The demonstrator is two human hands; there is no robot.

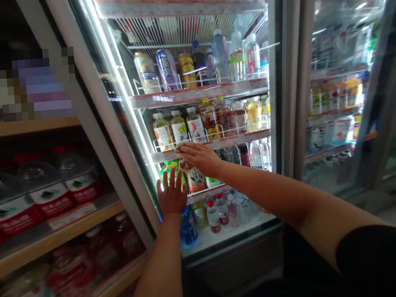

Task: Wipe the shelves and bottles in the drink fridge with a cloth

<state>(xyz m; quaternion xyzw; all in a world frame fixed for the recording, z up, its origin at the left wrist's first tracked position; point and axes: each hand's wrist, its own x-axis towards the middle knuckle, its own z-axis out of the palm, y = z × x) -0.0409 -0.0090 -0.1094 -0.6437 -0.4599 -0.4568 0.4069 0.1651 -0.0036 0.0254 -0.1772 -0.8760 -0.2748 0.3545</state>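
Observation:
A drinks fridge with a glass door point(208, 60) stands in front of me. My left hand point(172, 195) lies flat on the lower part of the glass, fingers spread and holding nothing. My right hand point(200, 159) is just above it and presses a pale cloth point(183, 155) against the glass, at the height of a shelf of juice bottles point(178, 128). The cloth shows only at my fingertips; the hand covers the rest. Behind the glass are cans point(167, 69) on a higher shelf and small water bottles point(220, 213) at the bottom.
To the left, wooden shelves point(47, 242) hold packs of water with red labels point(51, 201). A second glass-door fridge point(338, 101) with drinks stands to the right, past a metal door frame point(294, 90). A bit of floor shows at the lower right.

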